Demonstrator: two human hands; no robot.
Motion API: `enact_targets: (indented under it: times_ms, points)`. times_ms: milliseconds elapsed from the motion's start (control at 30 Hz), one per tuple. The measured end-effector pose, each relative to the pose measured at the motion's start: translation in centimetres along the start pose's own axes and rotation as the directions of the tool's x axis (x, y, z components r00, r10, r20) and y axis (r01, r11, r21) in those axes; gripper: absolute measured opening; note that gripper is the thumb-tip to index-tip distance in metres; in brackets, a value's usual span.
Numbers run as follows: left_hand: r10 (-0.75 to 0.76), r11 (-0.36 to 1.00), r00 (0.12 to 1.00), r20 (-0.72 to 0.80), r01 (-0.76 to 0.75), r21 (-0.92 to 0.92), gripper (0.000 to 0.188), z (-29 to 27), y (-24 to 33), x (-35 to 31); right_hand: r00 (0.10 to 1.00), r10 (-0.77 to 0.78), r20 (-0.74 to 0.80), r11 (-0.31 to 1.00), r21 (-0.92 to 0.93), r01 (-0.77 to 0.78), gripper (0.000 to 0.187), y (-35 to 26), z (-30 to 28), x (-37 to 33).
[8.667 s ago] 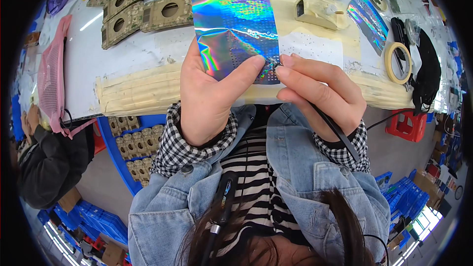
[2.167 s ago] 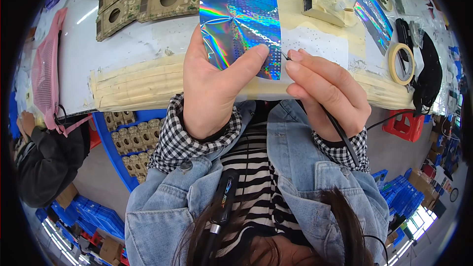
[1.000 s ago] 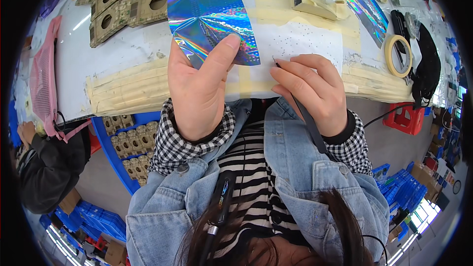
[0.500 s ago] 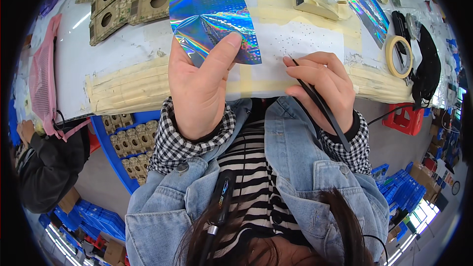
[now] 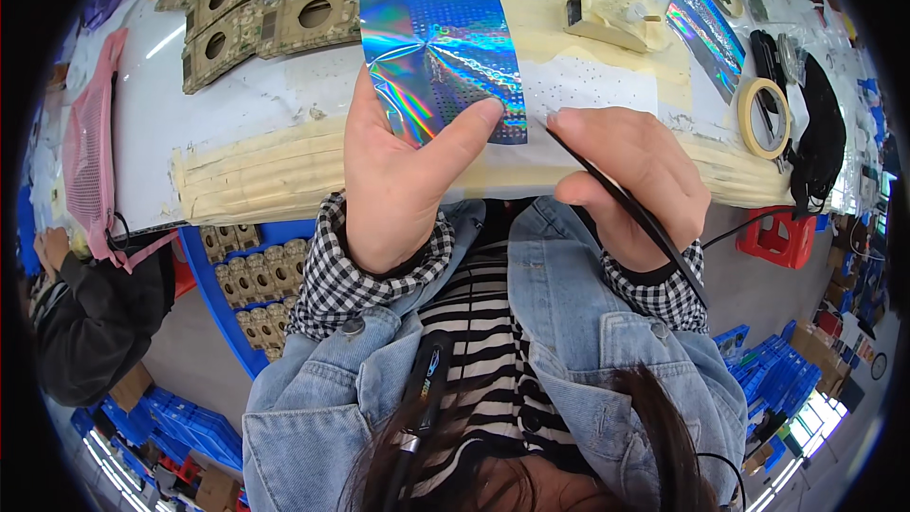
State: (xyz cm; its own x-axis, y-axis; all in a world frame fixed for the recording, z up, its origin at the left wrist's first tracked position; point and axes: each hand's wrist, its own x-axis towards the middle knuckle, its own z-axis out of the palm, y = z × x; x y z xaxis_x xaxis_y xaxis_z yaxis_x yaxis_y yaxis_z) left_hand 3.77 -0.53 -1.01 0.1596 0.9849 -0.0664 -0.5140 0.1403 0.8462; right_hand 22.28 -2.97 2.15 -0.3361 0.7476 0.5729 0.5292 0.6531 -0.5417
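My left hand (image 5: 403, 171) is closed on a shiny blue holographic sheet (image 5: 441, 14), its thumb pressed over the lower right part. Rows of small marks run across the sheet, and creases spread from a point near its middle. Black tweezers (image 5: 621, 194) lie in the closed fingers of my right hand (image 5: 649, 180). Their tips point up and left, close to the sheet's right edge and apart from it. Beyond my right fingers, tiny dark specks are scattered over white paper (image 5: 607, 85) on the table. Whether the tips hold anything is too small to tell.
Camouflage-patterned parts with round holes (image 5: 313, 14) lie at the far left. Toward the right are a cream block (image 5: 616, 21), another holographic strip (image 5: 706, 33), a tape roll (image 5: 763, 118) and a black cloth (image 5: 820, 133). A pink mesh bag (image 5: 90, 147) hangs at the left edge.
The sheet and my left hand have moved right and slightly nearer to me. My right hand has turned a little, and the tweezers' tips are nearer the sheet.
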Motion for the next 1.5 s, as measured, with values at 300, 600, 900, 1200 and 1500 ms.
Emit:
enact_targets:
  times_ms: [300, 600, 900, 1200, 1500]
  points:
    - [-0.022, 0.999, 1.0, 0.008, 0.022, 0.049, 0.043, -0.3, 0.1, 0.0, 1.0, -0.011, -0.004, 1.0, -0.009, 0.011, 0.034, 0.0, 1.1, 0.4]
    - [-0.016, 0.998, 1.0, 0.015, 0.015, 0.064, 0.043, -0.4, -0.1, 0.1, 0.998, 0.044, 0.04, 0.999, -0.02, -0.043, 0.031, -0.2, 1.2, 0.2]
    - [-0.006, 0.997, 1.0, 0.021, 0.005, 0.074, 0.044, -0.5, -0.1, 0.1, 1.0, 0.0, 0.012, 1.0, -0.013, 0.0, 0.032, 0.0, 1.6, 0.4]
    - [0.025, 0.996, 0.999, 0.02, -0.026, 0.081, 0.044, -0.4, -0.3, 0.1, 0.998, 0.054, 0.025, 0.998, -0.019, -0.054, 0.034, -0.4, 1.5, 0.3]
    - [0.029, 0.995, 0.999, 0.021, -0.031, 0.095, 0.045, -0.3, -0.3, 0.0, 1.0, -0.018, -0.012, 0.998, -0.059, 0.017, 0.034, -0.3, 1.8, 0.5]
